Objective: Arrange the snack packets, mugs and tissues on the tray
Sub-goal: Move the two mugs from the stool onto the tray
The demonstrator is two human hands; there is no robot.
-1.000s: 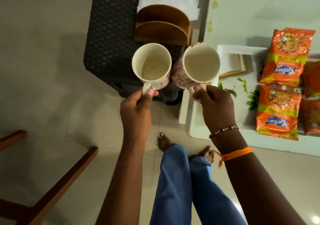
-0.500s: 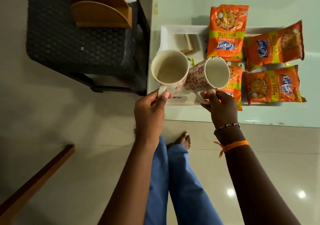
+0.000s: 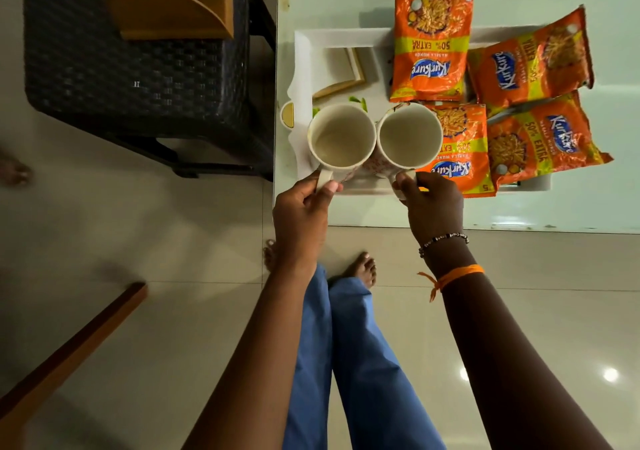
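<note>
The pale glossy surface (image 3: 571, 214) carries a white tray (image 3: 304, 68) set close to its left edge. Four orange snack packets (image 3: 431, 44) lie on the tray toward the right, overlapping its far and right rims. Left of the surface, a dark woven stool (image 3: 104, 68) bears a wooden tissue holder (image 3: 166, 13) at its far edge.

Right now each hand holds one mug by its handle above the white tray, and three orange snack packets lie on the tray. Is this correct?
Not quite: the head view shows four orange snack packets, not three. The rest stands: the left hand holds the left mug and the right hand the right mug by their handles, above the white tray.
</note>
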